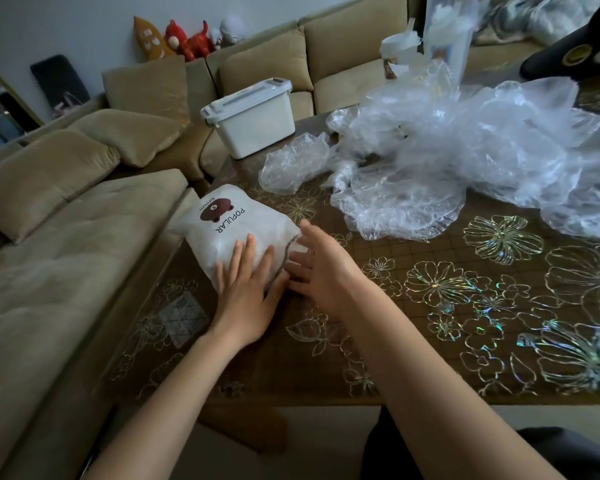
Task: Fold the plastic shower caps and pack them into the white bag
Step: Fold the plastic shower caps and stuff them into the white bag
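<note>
Looking through the head view, I see my left hand (246,289) lying flat, fingers straight, on the white bag (222,223), probably to press it down and steady it on the surface (361,341). My right hand (323,268), slightly blurred, is spread and holds nothing at the bag's mouth. The bag lies by the surface's left edge, its long axis running away leftward, mouth toward me. Loose shower caps (465,150) are heaped far right.

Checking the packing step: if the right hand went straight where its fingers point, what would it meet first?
Probably the white bag: the right hand aims at its near end, beside the left hand lying flat on it. Whether they already touch is unclear.
</note>
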The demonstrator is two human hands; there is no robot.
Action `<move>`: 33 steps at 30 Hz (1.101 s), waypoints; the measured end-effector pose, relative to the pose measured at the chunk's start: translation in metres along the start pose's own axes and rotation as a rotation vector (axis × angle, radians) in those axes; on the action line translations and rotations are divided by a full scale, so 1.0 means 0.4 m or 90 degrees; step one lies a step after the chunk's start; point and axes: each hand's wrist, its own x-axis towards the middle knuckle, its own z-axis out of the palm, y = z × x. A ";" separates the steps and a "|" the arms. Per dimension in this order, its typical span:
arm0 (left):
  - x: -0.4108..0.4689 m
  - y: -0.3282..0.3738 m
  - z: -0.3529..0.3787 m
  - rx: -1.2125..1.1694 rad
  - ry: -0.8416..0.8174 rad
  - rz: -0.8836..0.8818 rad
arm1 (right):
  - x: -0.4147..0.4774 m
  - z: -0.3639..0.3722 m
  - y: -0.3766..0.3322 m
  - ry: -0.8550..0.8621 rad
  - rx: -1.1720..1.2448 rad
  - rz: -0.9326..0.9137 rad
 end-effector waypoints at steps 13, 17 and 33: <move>-0.018 0.123 0.015 -0.050 0.273 0.216 | -0.003 -0.229 -0.092 0.470 -1.076 -0.366; -0.013 0.116 0.014 -0.175 0.274 0.096 | -0.012 -0.224 -0.075 0.498 -0.964 -0.429; -0.033 0.114 -0.003 -0.071 0.352 0.088 | -0.207 -0.134 -0.027 0.022 -0.839 -0.313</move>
